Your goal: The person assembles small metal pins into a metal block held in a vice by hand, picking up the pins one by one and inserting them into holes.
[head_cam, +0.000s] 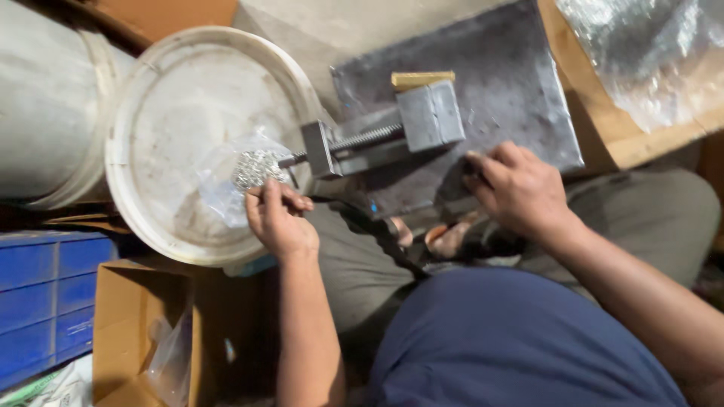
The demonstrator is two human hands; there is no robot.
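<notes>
Resting on a white bucket lid (pixel 181 90) at about nine o'clock from the centre, a clear plastic bag (pixel 226 188) lay open with a heap of small silvery metal pieces (pixel 255 167) in it; the heap sat just above the fingertips of the left hand (pixel 279 218), at its twelve o'clock, touching or very nearly touching them; that hand's fingers were curled narrow, pinched together at the bag's edge, though what exactly they pinched was too small to tell; at three o'clock from the bag stood a grey metal vise (pixel 392 132) with a threaded screw pointing toward the heap, a small yellowish block (pixel 421 78) on top of its jaw block; the vise sat on a dark grey metal plate (pixel 498 83); the right hand (pixel 516 188) rested at four o'clock from the vise, on the near edge of the plate, fingers bent and close together, and I could not tell whether they gripped anything; at seven o'clock a brown cardboard box (pixel 128 324) stood open with crumpled clear plastic inside; beside it, at eight o'clock, a blue plastic crate (pixel 45 294); at one o'clock another clear bag of shiny material (pixel 641 53) lay on a wooden board (pixel 611 128).
</notes>
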